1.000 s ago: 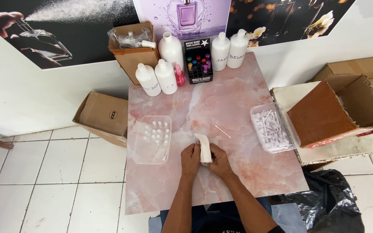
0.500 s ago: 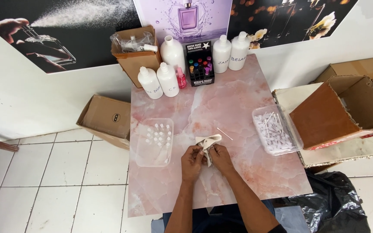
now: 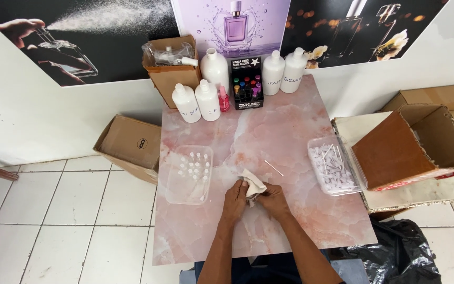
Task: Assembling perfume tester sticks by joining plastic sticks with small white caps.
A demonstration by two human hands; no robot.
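Pale cloth (image 3: 252, 183) bunched near the front middle of the pink marble tabletop (image 3: 290, 126), gripped between left hand (image 3: 235, 200) and right hand (image 3: 272, 200), both closed on it. Thin white stick (image 3: 274, 168) just beyond. Clear tray of small vials (image 3: 189, 174) left, clear tub of white sticks (image 3: 336, 164) right.
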